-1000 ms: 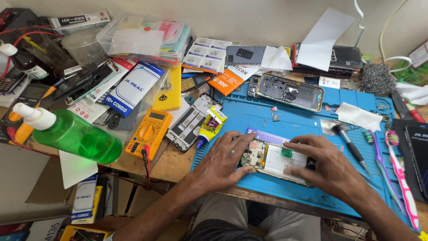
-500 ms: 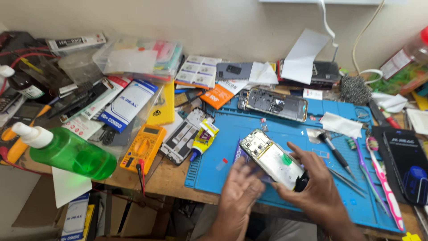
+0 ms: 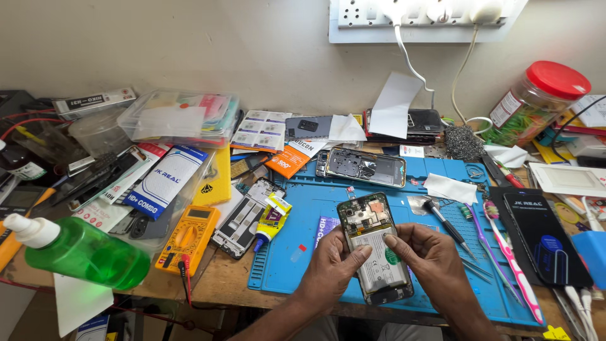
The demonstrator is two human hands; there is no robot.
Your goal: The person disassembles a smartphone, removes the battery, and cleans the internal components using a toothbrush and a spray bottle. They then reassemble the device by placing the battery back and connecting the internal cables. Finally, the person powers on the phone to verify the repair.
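Blue mat [image 3: 303, 221] under opened phone [image 3: 374, 249] (both hands' fingers [image 3: 360, 254] gripping).

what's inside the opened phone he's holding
Inside the opened phone, held by the left hand and right hand, a circuit board sits above a pale battery. The thumbs cover parts of the battery.

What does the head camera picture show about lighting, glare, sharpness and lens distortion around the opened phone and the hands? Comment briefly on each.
Head view: even, soft light with only faint shadows under the left hand and right hand; mild glare on the green bottle and the opened phone; the centre is sharp, with no visible motion blur; wide-angle bending shows at the edges, where the blue mat seems skewed.
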